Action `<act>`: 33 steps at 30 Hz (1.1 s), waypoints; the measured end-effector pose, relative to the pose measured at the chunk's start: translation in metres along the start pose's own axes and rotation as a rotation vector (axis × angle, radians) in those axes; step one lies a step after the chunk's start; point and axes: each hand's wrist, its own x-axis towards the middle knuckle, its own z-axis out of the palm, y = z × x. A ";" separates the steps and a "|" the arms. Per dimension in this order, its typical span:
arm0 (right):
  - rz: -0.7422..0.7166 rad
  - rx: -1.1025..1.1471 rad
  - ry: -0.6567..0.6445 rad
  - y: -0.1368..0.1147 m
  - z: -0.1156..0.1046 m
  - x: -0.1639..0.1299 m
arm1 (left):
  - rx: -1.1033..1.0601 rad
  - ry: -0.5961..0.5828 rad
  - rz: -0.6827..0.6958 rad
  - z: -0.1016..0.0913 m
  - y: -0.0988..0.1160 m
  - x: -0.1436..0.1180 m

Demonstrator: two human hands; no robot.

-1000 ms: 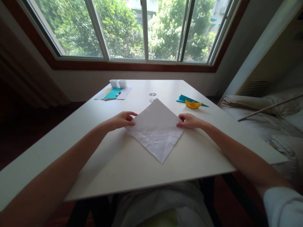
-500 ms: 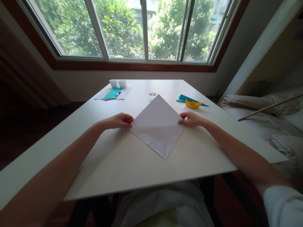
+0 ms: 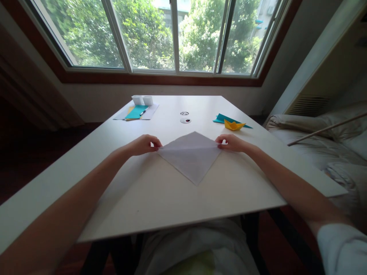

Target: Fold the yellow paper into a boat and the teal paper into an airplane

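Note:
A white sheet of paper (image 3: 189, 159) lies in front of me, turned like a diamond, one corner pointing at me and one at the window. A crease runs across it from side to side. My left hand (image 3: 145, 145) pinches its left corner between thumb and fingers. At the opposite corner, my right hand (image 3: 231, 143) is closed on the paper in the same way. Beyond the right hand stands a folded yellow paper boat (image 3: 234, 125), in front of a folded teal paper plane (image 3: 229, 118).
White table (image 3: 120, 214) under my arms. Two small white containers (image 3: 142, 100) stand at its far left, by teal paper sheets (image 3: 136, 112) with a pen (image 3: 144, 111) on top. Two round discs (image 3: 185, 120) lie at mid-table. A covered couch (image 3: 309, 133) is at the right.
The far half of the paper has dropped from raised to a much lower slant, uncovering the near disc behind it. Both hands keep hold of the side corners.

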 end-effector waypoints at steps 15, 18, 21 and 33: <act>-0.084 -0.304 -0.010 -0.037 0.000 -0.002 | 0.409 -0.028 0.078 0.006 0.041 -0.005; -0.108 -0.285 0.037 -0.054 0.011 0.000 | 0.395 0.051 0.157 0.036 0.073 -0.002; -0.181 -0.195 0.007 -0.069 0.025 0.002 | 0.335 0.004 0.210 0.065 0.097 -0.004; -0.138 -0.147 -0.245 -0.092 0.039 -0.004 | 0.390 -0.048 -0.004 0.082 0.105 -0.014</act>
